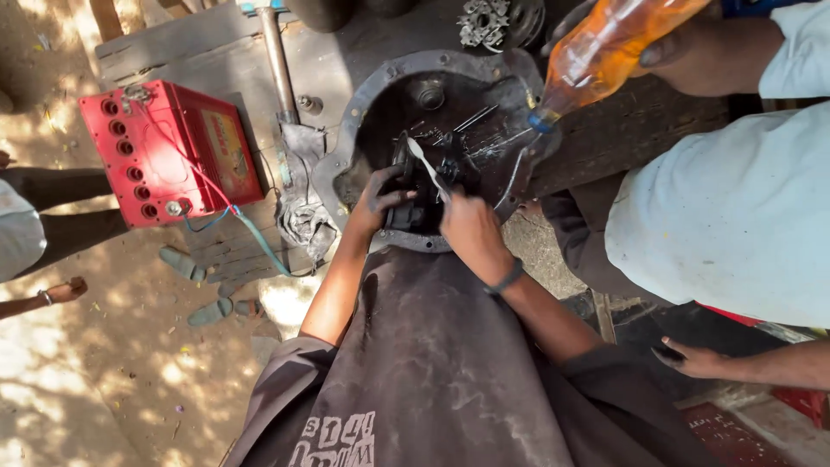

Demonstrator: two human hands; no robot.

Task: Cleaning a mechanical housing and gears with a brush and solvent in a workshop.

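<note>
Greasy left hand (379, 201) fingers curled on black part (413, 216) inside round cast-metal housing (380, 86), right hand (467, 229) pinching thin blade (428, 169), co-worker's orange bottle (605, 43) at two o'clock, red battery (173, 151) at nine, dusty ground.

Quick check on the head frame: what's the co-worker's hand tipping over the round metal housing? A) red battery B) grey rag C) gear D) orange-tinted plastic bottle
D: the co-worker's hand holds an orange plastic bottle tilted neck-down over the metal housing, while the person's left hand and right hand work inside it; the red battery sits apart on the boards.
</note>
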